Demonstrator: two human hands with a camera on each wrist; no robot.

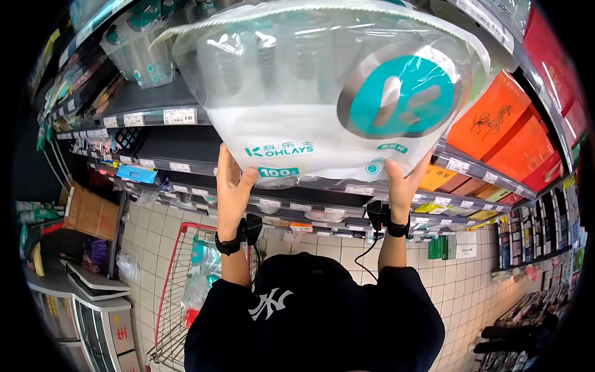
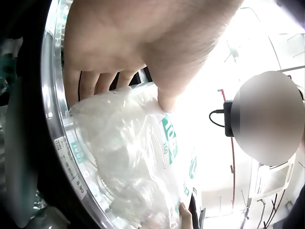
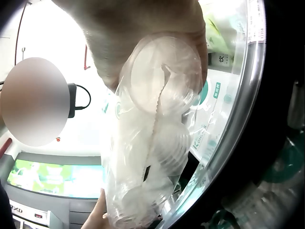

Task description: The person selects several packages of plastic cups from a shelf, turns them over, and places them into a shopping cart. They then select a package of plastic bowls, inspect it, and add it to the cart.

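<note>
Bag of clear disposable cups (image 1: 322, 93), marked KOHLAYS and 100, sits at 12 o'clock in the head view, raised in front of the store shelves (image 1: 155, 102). Left hand (image 1: 232, 189) grips its lower edge at 7 o'clock: thumb on the near face, fingers curled behind the film. Right hand (image 1: 403, 186) grips the same edge at 5 o'clock, thumb and fingers pinching the plastic. Red-framed shopping trolley (image 1: 162, 291) stands at 7 o'clock on the tiled floor.

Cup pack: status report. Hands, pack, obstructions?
Left hand, right hand both grip cup pack at lower edge. Pack held up before shelves. No obstruction visible.
</note>
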